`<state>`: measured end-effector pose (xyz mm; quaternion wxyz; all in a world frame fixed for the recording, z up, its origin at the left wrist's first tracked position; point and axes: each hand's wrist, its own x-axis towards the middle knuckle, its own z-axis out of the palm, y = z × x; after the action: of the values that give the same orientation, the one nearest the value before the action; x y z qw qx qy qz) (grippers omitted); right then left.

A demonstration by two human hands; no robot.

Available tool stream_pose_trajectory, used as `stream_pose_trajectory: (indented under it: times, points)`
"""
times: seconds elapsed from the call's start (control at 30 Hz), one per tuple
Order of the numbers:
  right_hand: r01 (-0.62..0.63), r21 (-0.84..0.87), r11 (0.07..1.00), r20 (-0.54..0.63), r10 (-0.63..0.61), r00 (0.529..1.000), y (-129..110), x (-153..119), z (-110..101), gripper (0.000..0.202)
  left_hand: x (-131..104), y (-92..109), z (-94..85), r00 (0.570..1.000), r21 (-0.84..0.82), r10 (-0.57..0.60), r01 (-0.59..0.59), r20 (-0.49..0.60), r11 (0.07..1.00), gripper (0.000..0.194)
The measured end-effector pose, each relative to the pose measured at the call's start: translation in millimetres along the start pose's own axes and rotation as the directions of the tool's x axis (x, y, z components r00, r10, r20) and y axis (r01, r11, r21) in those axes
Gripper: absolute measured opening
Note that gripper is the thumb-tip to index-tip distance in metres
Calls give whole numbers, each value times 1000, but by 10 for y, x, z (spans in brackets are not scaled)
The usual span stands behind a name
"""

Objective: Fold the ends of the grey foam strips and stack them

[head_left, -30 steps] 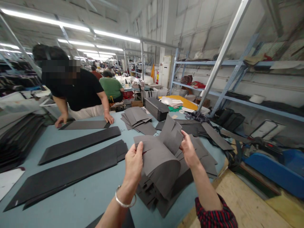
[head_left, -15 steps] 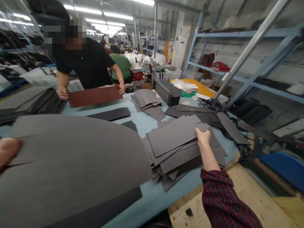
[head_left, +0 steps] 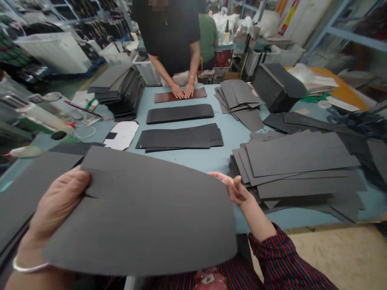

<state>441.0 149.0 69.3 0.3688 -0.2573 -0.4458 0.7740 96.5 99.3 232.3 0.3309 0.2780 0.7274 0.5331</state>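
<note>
Landmark: the blue table; every place is given from it.
Left near corner: long dark panels lie on the table, partly behind the left arm.
Left edge: a squeeze bottle with a red tip lies on its side on the table.
Left hand: at the table's near left, closed, thumb and fingers pinching the end of the grey sheet beside a small slit; a silver bracelet circles the wrist.
White piece: flat on the table's left part, a dark rectangle on it.
Tall dark stack: back left of the table.
Grey sheet: raised at the table's near side, between both hands, broad, its far edge curved.
Black strips: two groups laid crosswise on the table's middle, one beyond the other.
Red-brown strip: table's far side, under the hands of a person in a black top.
Right hand: above the table's near side, half open, fingers at the sheet's right end, thumb raised clear; whether it grips, cannot tell.
Fanned grey pieces: table's far right part, beside a thick dark block of panels.
Grey panel pile: table's near right, layers askew.
</note>
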Motion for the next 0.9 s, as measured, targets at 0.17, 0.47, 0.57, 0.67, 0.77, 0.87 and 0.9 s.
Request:
stream_pose_trajectory:
  times: [0.17,0.47,0.57,0.67,0.77,0.87,0.9]
  points:
    - [-168,251,953,-79,193,978,726,-212,124,69,582,-928,-536,911,80,-273,261,309,962,56]
    - [-333,314,889,-271,421,866,1444,-502,385,39,1166,-2278,-1198,707,199,-560,531,432,824,70]
    - [-114,339,934,-514,285,809,1394,-434,545,35,1284,-2423,-1206,729,131,-534,534,428,835,56]
    - [-78,297,952,-591,247,768,1298,-287,604,36,1333,-2474,-1096,762,92,-525,533,380,841,53]
    - [-197,206,958,-582,282,763,1287,-131,559,39,1307,-2489,-948,807,64,-524,528,272,847,54]
    - [-226,111,968,-688,239,685,1359,5,476,40,1251,-2540,-850,781,89,-554,554,289,828,51]
    - [-230,92,969,-721,225,656,1384,42,453,40,1236,-2565,-833,764,108,-568,565,307,818,51]
